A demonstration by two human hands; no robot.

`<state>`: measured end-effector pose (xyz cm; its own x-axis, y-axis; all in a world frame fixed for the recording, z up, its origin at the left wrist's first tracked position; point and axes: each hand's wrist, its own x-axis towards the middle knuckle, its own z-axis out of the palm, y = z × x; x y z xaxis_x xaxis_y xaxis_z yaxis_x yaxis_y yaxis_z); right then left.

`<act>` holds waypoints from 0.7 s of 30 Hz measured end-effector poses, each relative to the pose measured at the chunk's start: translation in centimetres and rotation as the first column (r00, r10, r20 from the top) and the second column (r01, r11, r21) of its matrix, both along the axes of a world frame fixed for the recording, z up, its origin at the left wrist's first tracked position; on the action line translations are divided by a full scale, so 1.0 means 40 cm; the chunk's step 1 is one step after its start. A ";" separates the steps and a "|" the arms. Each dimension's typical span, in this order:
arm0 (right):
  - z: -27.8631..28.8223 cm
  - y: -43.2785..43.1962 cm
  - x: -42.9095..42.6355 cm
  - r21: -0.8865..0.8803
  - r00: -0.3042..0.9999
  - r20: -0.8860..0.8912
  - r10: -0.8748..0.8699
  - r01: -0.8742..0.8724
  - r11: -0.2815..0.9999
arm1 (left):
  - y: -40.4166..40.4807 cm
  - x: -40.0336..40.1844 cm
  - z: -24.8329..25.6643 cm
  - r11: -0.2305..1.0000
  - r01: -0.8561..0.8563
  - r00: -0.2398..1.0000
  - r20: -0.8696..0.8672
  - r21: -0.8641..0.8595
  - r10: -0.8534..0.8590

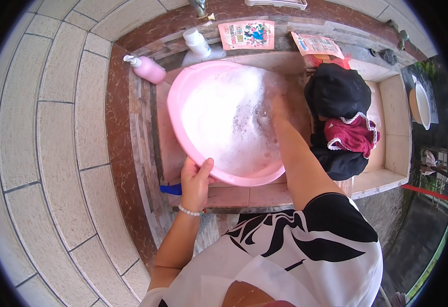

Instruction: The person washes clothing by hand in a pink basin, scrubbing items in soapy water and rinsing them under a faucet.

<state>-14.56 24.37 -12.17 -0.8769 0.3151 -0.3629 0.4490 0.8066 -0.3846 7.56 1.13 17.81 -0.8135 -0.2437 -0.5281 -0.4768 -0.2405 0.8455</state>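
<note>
A pink plastic basin (176, 115) stands tilted in a tiled sink, full of white suds (220, 111) that spill over its right rim. My left hand (196, 180) grips the near left rim, thumb on top, a beaded bracelet at the wrist. At the basin's right side is my right hand (279, 101), blurred by flowing suds and water; its fingers cannot be made out. Dark wet cloth (337, 90) is heaped on the divider to the right, with a maroon cloth with white trim (350, 134) on it.
Along the back ledge are a pink pump bottle (149, 70), a white bottle (197, 43), two pink pouches (247, 35) (318, 44) and a dark scouring pad (389, 56). A tap (201, 9) is above. Something blue (171, 188) lies by the near left sink edge.
</note>
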 end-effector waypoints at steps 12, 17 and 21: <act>-0.003 0.016 0.055 0.029 0.996 0.001 -0.092 0.092 0.995 | 0.055 -0.015 0.003 0.993 0.076 0.985 -0.146 -0.093 -0.089; -0.008 0.026 0.073 0.014 0.998 0.007 -0.069 0.069 0.998 | 0.080 -0.055 0.025 0.963 0.190 0.946 -0.226 -0.193 -0.232; -0.007 -0.013 0.135 -0.015 1.000 0.018 -0.010 0.010 1.000 | 0.080 -0.087 0.037 0.908 0.261 0.905 -0.243 -0.329 -0.348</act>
<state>-9.14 23.87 -12.46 -0.8669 0.3184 -0.3835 0.4641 0.7963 -0.3880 4.06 4.34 19.28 -0.9771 -0.0614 -0.2039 -0.2108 0.1459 0.9666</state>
